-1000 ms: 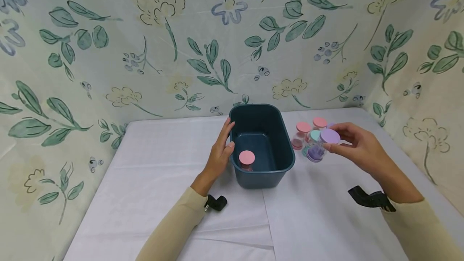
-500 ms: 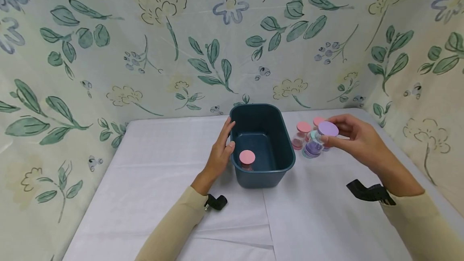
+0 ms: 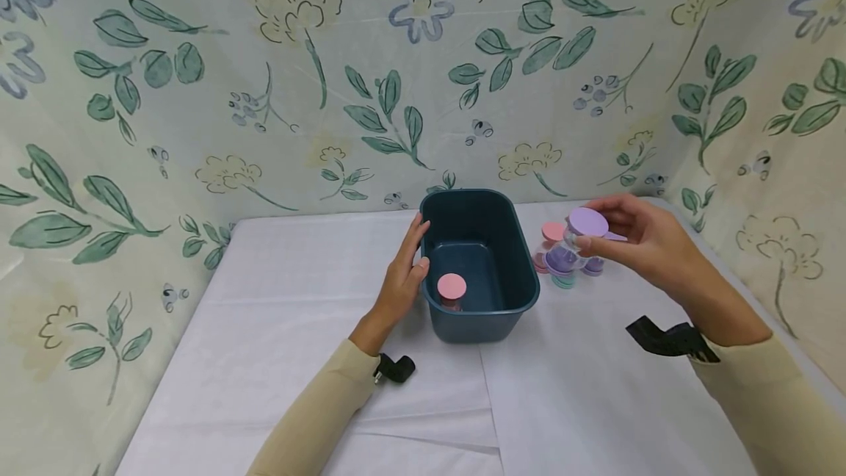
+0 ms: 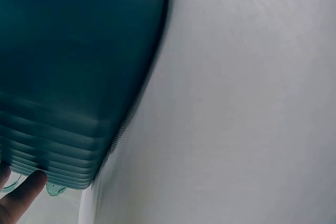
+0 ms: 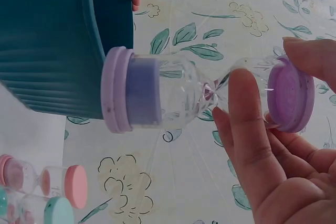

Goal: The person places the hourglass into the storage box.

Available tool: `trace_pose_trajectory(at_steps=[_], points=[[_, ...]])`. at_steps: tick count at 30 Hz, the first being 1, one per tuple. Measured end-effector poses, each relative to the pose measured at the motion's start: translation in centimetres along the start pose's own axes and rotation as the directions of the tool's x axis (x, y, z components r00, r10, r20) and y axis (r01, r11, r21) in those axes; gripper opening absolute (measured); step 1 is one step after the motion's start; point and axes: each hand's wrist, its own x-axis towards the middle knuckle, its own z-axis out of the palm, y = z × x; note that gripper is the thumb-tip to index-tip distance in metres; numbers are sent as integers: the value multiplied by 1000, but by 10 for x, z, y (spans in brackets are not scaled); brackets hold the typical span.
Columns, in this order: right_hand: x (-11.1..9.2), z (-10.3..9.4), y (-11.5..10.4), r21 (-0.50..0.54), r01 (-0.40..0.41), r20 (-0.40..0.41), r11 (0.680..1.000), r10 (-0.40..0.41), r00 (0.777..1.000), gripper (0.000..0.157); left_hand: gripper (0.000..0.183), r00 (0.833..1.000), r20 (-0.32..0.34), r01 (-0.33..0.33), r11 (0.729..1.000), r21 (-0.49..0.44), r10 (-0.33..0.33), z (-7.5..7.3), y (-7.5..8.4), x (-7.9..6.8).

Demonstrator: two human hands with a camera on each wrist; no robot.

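Observation:
My right hand [image 3: 644, 237] pinches a purple-capped sand timer [image 3: 588, 222] between thumb and fingers, just right of a dark teal bin [image 3: 476, 327]. In the right wrist view the timer [image 5: 143, 92] shows a clear pinched waist and purple sand in the bulb away from my hand. My left hand [image 3: 399, 274] rests against the bin's left side with fingers extended; its fingertips [image 4: 32, 181] show in the left wrist view. One pink-capped sand timer [image 3: 452, 286] stands inside the bin at the near left.
Right of the bin, several more sand timers stand close together on the white cloth: a pink one [image 3: 552, 232], a teal one [image 3: 564, 281] and another purple one [image 3: 593, 267], partly hidden by my right hand. Behind the table [image 3: 297, 278] hangs a floral cloth [image 3: 396, 123].
My right hand has lifted the purple sand timer up and moved it left, from among the other timers toward the bin. The left hand and the bin stay put.

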Motion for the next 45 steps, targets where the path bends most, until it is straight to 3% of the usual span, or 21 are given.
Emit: trace_pose_trajectory(at_steps=[6, 14, 25, 45], points=[[1, 2, -12, 22, 1, 21, 1000, -2, 1000, 51, 59, 1000, 2, 8, 1000, 11, -8, 1, 4, 0], [4, 7, -24, 51, 62, 43, 997, -64, 997, 51, 57, 1000, 7, 2, 999, -39, -2, -2, 26, 0], [12, 19, -34, 82, 50, 95, 995, -58, 994, 49, 59, 1000, 1, 15, 1000, 2, -15, 2, 1, -2], [31, 48, -28, 131, 13, 202, 991, -39, 979, 54, 59, 999, 13, 32, 999, -16, -32, -2, 3, 4]])
